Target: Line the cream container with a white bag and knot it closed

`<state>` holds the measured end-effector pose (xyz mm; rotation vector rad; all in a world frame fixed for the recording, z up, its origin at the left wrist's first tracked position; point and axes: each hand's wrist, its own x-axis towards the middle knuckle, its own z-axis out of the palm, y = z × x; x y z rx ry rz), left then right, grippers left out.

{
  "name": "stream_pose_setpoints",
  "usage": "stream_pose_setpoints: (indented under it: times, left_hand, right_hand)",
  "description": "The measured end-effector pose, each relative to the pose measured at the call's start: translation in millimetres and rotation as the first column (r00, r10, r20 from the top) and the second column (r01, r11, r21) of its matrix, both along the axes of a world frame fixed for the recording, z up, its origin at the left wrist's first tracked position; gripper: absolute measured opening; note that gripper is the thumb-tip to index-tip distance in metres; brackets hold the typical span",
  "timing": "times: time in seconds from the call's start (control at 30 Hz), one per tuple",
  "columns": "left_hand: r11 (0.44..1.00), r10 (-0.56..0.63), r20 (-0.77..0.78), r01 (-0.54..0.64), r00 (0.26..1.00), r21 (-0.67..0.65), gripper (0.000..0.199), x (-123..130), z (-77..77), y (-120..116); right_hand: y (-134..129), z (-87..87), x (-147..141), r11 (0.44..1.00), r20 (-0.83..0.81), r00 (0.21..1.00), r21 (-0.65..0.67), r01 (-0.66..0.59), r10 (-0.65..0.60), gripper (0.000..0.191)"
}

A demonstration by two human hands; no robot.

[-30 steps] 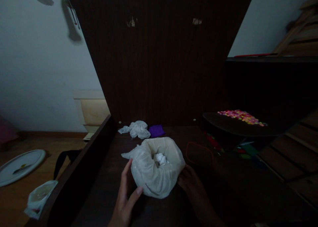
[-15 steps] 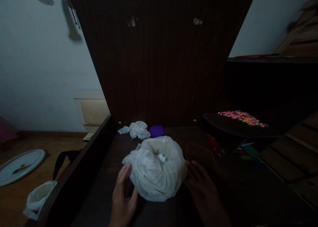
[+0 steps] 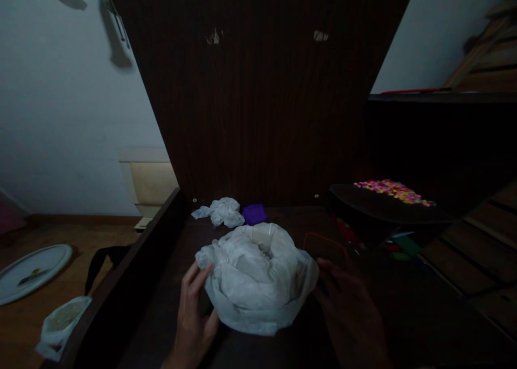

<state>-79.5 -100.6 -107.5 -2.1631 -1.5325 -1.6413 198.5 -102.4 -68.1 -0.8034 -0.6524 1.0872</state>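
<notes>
In front of me on the dark wooden surface is a round bundle wrapped in a thin white plastic bag (image 3: pixel 250 283), its folds gathered around a hollow on top. My left hand (image 3: pixel 194 299) is curved against the bundle's left side, the fingertips on the plastic and the thumb lower down. On the other side my right hand (image 3: pixel 343 299), dim in shadow, has its fingertips at the bag's edge, which is drawn out toward it. What the bag contains is hidden. Behind it lie a crumpled white plastic bag (image 3: pixel 225 211) and a folded purple cloth-like piece (image 3: pixel 254 214).
A dark upright panel (image 3: pixel 266 99) rises behind the surface. To the right, a corner shelf (image 3: pixel 363 202) bears small pink and yellow pieces (image 3: pixel 393 190). A raised side board (image 3: pixel 133 272) borders the left. Beyond it are a white bag (image 3: pixel 64 323) and a white round lid-like object (image 3: pixel 36 272).
The bag's right edge has been pulled outward and its folds on top have loosened and spread. My right hand has moved right; my left hand has shifted slightly left.
</notes>
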Motion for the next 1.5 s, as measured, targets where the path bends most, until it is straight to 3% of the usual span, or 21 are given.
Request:
stream_pose_setpoints:
  times: [0.13, 0.43, 0.67, 0.77, 0.87, 1.0, 1.13, 1.27, 1.33, 1.4, 1.5]
  left_hand:
    - [0.999, -0.027, -0.009, 0.027, 1.000, 0.033, 0.060, 0, 18.5, 8]
    - [0.993, -0.059, -0.074, 0.067, 0.996, 0.102, 0.029, 5, 76.3, 39]
    - [0.999, -0.030, 0.017, 0.029, 0.999, 0.035, 0.029, 15, 117.7, 87]
    - [0.999, -0.033, 0.044, 0.032, 0.998, 0.027, 0.031, 20, 132.1, 112]
    - [0.998, -0.008, 0.035, 0.011, 0.999, -0.070, 0.033, 26, 143.2, 139]
    - [0.974, -0.001, 0.006, 0.003, 1.000, -0.227, 0.033, 37, 145.5, 179]
    - [0.911, -0.044, -0.033, 0.027, 0.998, -0.412, 0.044, 44, 132.7, 216]
    - [0.869, -0.031, -0.035, 0.010, 0.999, -0.495, 0.053, 35, 122.8, 222]
    - [0.874, 0.013, -0.019, -0.021, 1.000, -0.486, 0.049, 23, 122.3, 211]
    - [0.876, 0.062, -0.007, -0.058, 0.998, -0.478, 0.042, 10, 122.9, 192]
    - [0.849, 0.074, 0.014, -0.055, 0.997, -0.525, 0.040, -6, 120.3, 162]
  right_hand:
    - [6, 9.4, -1, 0.995, 0.095, 0.995, 0.099, -0.019, 0.009, 0.026]
    - [35, 32.1, 4, 0.948, 0.255, 0.967, 0.310, -0.075, -0.007, 0.025]
    - [66, 50.5, -1, 0.929, 0.381, 0.924, 0.349, -0.125, -0.019, 0.023]
    - [79, 53.0, -2, 0.938, 0.439, 0.899, 0.311, -0.151, -0.001, 0.019]
    - [90, 50.9, 1, 0.948, 0.513, 0.858, 0.276, -0.161, -0.003, 0.016]
    - [98, 42.8, 7, 0.930, 0.701, 0.689, 0.352, -0.108, -0.185, 0.016]
    - [96, 31.1, 11, 0.930, 0.803, 0.517, 0.367, -0.036, -0.297, 0.014]
    - [88, 18.7, 16, 0.914, 0.835, 0.388, 0.403, 0.050, -0.390, 0.015]
    - [83, 13.4, 20, 0.920, 0.834, 0.399, 0.386, 0.069, -0.381, 0.013]
    - [77, 8.5, 24, 0.950, 0.834, 0.464, 0.308, 0.058, -0.299, 0.009]
    - [73, 0.8, 25, 0.996, 0.813, 0.581, 0.079, -0.047, -0.037, 0.022]
